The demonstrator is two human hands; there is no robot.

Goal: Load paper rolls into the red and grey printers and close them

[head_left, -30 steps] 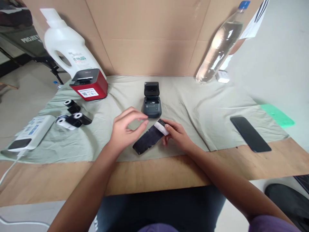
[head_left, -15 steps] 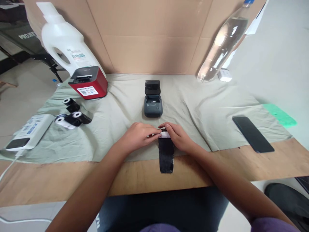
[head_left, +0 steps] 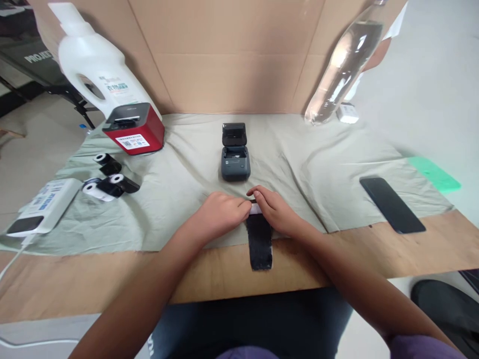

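A small paper roll [head_left: 255,209], white where it shows, lies between my two hands near the cloth's front edge. Its loose black tail [head_left: 260,244] hangs toward me over the bare wood. My left hand [head_left: 224,212] is closed on the roll's left end, fingers curled in. On the right end, my right hand [head_left: 276,210] grips with thumb and bent fingers. Just beyond stands a dark mini label printer [head_left: 235,164], its lid [head_left: 234,133] tipped back and its paper bay uncovered. Most of the roll is hidden by my fingers.
On the left are several black and white paper rolls [head_left: 126,183], a red box-shaped device [head_left: 136,129], a white jug [head_left: 97,65] and a white power strip [head_left: 48,204]. To the right lie a phone [head_left: 392,204], a green piece [head_left: 434,174] and a clear bottle [head_left: 344,65].
My left fingers have curled in more tightly at the roll's left end. The black tail has swung slightly to the right. The printer stays put while the view shifts a little.
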